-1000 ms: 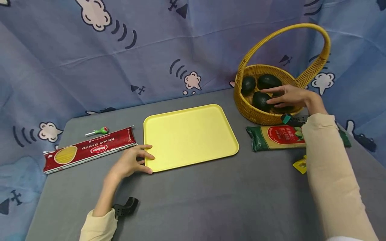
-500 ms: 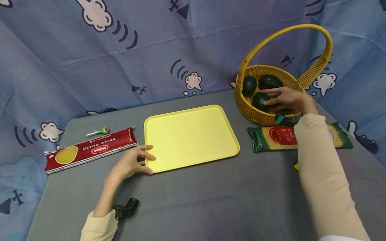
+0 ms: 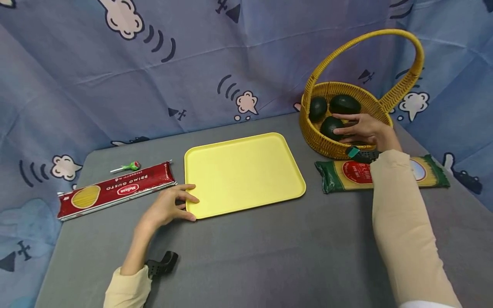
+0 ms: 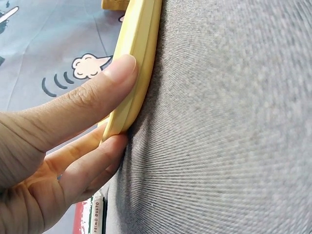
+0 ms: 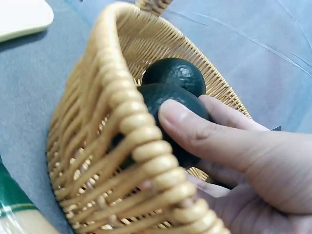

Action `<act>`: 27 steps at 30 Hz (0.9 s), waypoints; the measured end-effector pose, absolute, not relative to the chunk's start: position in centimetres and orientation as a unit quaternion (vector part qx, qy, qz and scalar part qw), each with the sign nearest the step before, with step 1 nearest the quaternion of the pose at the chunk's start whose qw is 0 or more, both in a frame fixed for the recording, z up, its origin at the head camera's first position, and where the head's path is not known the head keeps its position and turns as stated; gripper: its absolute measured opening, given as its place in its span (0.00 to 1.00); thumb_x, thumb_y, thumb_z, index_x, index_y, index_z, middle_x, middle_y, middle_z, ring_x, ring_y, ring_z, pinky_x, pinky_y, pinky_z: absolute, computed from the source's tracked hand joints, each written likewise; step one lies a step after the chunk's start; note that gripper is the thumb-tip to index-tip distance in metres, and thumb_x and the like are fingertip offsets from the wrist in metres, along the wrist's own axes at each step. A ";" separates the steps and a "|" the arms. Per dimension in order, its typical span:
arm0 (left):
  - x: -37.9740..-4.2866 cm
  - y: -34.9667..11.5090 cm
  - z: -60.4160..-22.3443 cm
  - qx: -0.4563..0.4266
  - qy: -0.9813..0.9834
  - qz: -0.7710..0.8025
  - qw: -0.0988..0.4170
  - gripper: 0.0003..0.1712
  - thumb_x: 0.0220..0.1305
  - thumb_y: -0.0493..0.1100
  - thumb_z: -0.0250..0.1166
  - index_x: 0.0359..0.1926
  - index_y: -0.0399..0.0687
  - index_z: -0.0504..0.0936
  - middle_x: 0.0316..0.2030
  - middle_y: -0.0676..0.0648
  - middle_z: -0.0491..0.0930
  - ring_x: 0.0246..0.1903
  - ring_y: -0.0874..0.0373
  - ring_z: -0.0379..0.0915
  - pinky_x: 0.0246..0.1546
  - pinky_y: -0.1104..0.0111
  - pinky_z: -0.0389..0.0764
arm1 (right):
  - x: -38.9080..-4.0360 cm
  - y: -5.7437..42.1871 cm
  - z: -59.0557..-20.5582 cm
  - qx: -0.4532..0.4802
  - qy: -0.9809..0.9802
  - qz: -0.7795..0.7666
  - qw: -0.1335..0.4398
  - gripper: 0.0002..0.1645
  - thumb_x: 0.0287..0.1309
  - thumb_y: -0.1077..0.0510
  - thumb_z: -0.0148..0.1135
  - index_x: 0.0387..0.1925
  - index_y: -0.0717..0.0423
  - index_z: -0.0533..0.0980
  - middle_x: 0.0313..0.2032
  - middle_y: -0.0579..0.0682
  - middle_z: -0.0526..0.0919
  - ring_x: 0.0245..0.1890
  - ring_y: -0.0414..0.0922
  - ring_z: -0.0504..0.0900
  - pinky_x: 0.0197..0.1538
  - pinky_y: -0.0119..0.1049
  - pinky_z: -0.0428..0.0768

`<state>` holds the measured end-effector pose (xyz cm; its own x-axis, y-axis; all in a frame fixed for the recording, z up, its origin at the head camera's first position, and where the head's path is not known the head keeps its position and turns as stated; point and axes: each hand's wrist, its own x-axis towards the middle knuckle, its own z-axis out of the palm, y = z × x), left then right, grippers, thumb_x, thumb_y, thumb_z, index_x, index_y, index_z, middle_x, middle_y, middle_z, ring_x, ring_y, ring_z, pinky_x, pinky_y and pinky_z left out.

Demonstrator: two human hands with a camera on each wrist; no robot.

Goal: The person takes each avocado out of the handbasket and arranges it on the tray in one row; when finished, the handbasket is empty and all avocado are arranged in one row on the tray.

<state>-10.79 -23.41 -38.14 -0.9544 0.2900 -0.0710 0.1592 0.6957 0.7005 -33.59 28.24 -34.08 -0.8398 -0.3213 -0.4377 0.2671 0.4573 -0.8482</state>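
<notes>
At the near left corner of the yellow tray (image 3: 242, 175), my left hand (image 3: 167, 207) pinches the rim. In the left wrist view the thumb (image 4: 114, 78) lies along the tray's edge, and the other fingers bear on its adjoining side. My right hand (image 3: 366, 128) reaches into the yellow wicker basket (image 3: 325, 145) and grips a dark green avocado (image 3: 329, 127). Its thumb (image 5: 183, 117) presses the near side in the right wrist view; the far fingertips are partly hidden. Two other avocados, one at left (image 3: 318, 108) and one at back (image 3: 345, 104), lie in the basket.
A red spaghetti pack (image 3: 117, 190) lies left of the tray, with a lollipop (image 3: 129, 167) behind it. Under the right forearm is a green-ended pasta pack (image 3: 348, 175). The basket's tall handle (image 3: 369, 36) arches over it. A patterned cloth (image 3: 200, 64) hangs behind the table.
My right forearm has swung left, and the right hand has closed in on the avocado, which shifted slightly left. A small yellow packet is now hidden by the sleeve. The left hand stays put.
</notes>
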 end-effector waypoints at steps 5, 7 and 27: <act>-10.9 -23.3 -38.1 0.122 0.916 0.370 0.092 0.20 0.42 0.36 0.79 0.40 0.36 0.87 0.60 0.35 0.71 0.62 0.39 0.63 0.47 0.59 0.82 | -33.1 28.3 -34.0 -0.004 0.806 -0.528 0.269 0.45 0.62 0.54 0.63 0.74 0.44 0.51 0.73 0.66 0.38 0.36 0.39 0.85 0.45 0.36 0.84; -10.9 -23.2 -38.0 0.121 0.915 0.373 0.092 0.20 0.42 0.36 0.79 0.40 0.36 0.87 0.60 0.35 0.71 0.62 0.39 0.63 0.47 0.59 0.82 | -32.9 28.3 -33.9 -0.008 0.811 -0.522 0.266 0.45 0.61 0.54 0.63 0.74 0.43 0.51 0.73 0.66 0.38 0.36 0.39 0.85 0.44 0.35 0.84; -10.7 -23.3 -37.6 0.115 0.916 0.372 0.097 0.20 0.42 0.36 0.79 0.40 0.36 0.87 0.61 0.34 0.71 0.62 0.38 0.63 0.47 0.59 0.82 | -32.1 29.3 -32.6 -0.033 0.802 -0.534 0.266 0.44 0.63 0.59 0.61 0.74 0.44 0.50 0.74 0.64 0.33 0.41 0.35 0.82 0.49 0.40 0.83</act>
<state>-10.72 -23.30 -37.65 -0.9546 0.2830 -0.0929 0.1378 0.6962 0.7045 -32.06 29.32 -32.61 -0.8560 -0.3379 -0.3912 0.2305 0.4278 -0.8740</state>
